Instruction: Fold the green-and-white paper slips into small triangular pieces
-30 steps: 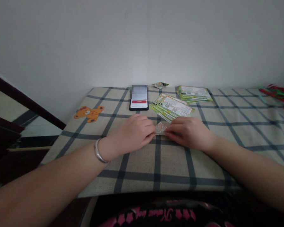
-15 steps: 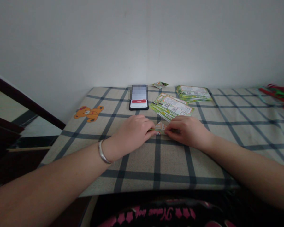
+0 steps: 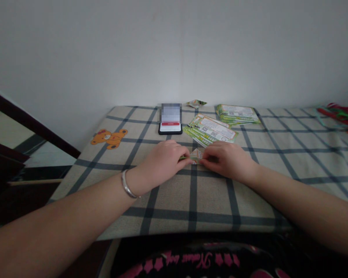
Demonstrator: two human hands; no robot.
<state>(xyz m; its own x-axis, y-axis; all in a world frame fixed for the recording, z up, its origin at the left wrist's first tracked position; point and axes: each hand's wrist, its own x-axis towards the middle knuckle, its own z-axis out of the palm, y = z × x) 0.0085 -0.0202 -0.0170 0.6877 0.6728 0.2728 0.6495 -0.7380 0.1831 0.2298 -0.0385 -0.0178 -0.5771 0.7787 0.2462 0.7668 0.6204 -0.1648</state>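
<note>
OK so everything here is placed by the phone [image 3: 170, 129], which is laid screen up, the upper part pixelated and a red bar shown lower down. A small folded paper [image 3: 196, 155] is held just above or on the table (can't be told which), in front of the phone and a bit to its right, with a pointed top and printing seen on it.

Its left end is pinched by the left hand [image 3: 166, 158], thumb against bent fingers, pretty much straight in front of the phone. The right end is gripped by the right hand [image 3: 230, 158], fingers curled, in front of the phone and further right; the exact fingertip placement is hidden tbh. A silvery bracelet [image 3: 127, 185] is worn on the left wrist, in front and to the left of the phone.

Just right of the phone, some green and white leaflets [image 3: 211, 129] are overlapped, and a thicker leaflet stack [image 3: 239, 114] is piled further right. Another folded piece [image 3: 196, 103] is set right of the phone's far end. An orange bear picture [image 3: 108, 139] is seen to the phone's left, and red and green stuff [image 3: 342, 116] is bunched well off to its right.
</note>
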